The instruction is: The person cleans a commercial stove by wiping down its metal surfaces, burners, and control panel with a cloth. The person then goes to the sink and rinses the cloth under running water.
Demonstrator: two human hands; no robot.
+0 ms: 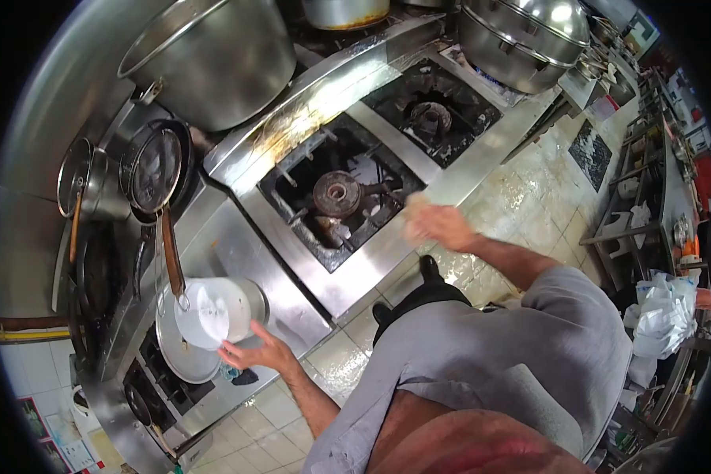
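My left hand [254,352] is open, with fingers apart, at the lower edge of a whitish translucent container [212,312]. Its fingertips overlap the container's edge; whether they touch it I cannot tell. The container sits by a round metal pan or lid [183,355] on the steel counter. My right hand [438,224], blurred, is closed round something tan that I cannot make out. It is over the front edge of the stove, right of a burner [337,194].
A large steel pot [221,67] stands at upper left. Pans and a long-handled strainer [156,170] hang or lean on the left. A second burner [428,118] and a lidded pot [513,51] are farther back. Wet tiled floor [521,186] and shelving [632,229] lie right.
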